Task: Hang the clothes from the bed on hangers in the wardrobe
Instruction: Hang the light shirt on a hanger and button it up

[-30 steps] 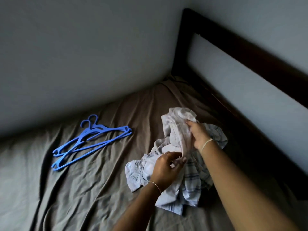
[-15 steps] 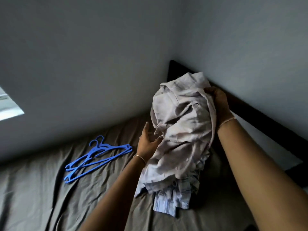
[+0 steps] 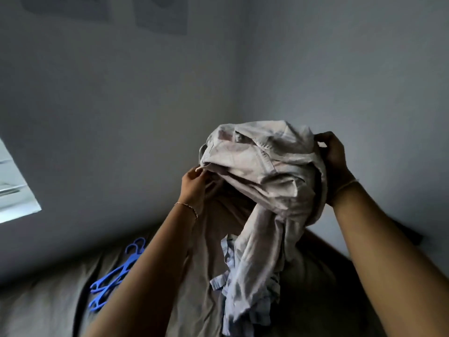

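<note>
Bed (image 3: 48,310) has loads of free sheet. I'm sorting out the pale shirt (image 3: 262,171), held bunched above the head end, with a checked one (image 3: 260,312) under it. Blue hangers (image 3: 109,285) lie by the wall-side edge. My left hand (image 3: 193,190) has its fingers pinching a hem, and my right hand (image 3: 336,164) grips the other side. Next I'd say find the collar and grab a hanger.

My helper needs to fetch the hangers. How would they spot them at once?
Start at the brown-sheeted bed; on its left part lie the hangers, stacked together. They are bright blue plastic, unlike the pale garment that the left hand and right hand hold up beside them.
</note>
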The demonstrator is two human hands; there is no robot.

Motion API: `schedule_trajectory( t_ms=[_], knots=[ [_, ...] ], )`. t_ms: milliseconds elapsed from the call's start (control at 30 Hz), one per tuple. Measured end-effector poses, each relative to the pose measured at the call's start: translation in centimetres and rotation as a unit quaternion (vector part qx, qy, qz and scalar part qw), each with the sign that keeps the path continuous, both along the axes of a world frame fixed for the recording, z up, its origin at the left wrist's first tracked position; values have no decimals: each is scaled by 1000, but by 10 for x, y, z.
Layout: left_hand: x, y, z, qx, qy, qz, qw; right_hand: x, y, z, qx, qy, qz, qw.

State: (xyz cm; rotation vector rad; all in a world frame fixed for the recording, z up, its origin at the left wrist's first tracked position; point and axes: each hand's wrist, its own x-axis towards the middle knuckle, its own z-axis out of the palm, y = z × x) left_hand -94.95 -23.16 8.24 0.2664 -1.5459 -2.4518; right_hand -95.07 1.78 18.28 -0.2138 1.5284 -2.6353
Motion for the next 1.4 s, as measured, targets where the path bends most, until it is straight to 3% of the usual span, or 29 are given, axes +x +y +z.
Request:
schedule_trajectory(
  t_ms=[133, 267, 367, 500, 633, 700, 767, 833, 933, 1033, 1133, 1167, 1333, 1400],
  knots=[
    [25, -2, 38, 88, 39, -36, 995, 36, 15, -26, 123, -10, 54, 991],
    [49, 4, 71, 101, 93, -105, 985, 50, 34, -71, 328, 4, -70, 942],
    [65, 13, 88, 89, 125, -127, 980, 60, 41, -99, 382, -51, -188, 903],
    [96, 28, 110, 0, 151, -169, 974, 92, 24, -97, 372, -62, -194, 906],
    [132, 52, 114, -76, 170, -174, 967, 145, -18, -69, 251, 84, -236, 935],
    [151, 61, 113, -101, 181, -157, 966, 174, -39, -63, 246, 171, -247, 922],
    [174, 67, 112, -87, 198, -146, 965, 200, -52, -66, 333, 229, -244, 882],
    [201, 67, 114, -83, 220, -147, 961, 217, -60, -72, 403, 241, -247, 848],
    [239, 60, 118, -118, 237, -133, 955, 234, -63, -69, 406, 233, -292, 834],
    [275, 43, 121, -161, 254, -97, 949, 254, -60, -54, 383, 200, -281, 857],
    [306, 24, 128, -194, 256, -79, 944, 287, -72, -23, 327, 231, -155, 903],
    [314, 20, 131, -211, 259, -77, 939, 294, -79, -12, 327, 251, -121, 903],
    [341, 2, 140, -278, 294, -40, 913, 300, -109, 27, 390, 296, -188, 851],
    [342, -10, 138, -375, 316, 56, 870, 303, -116, 45, 391, 295, -194, 850]
  ],
)
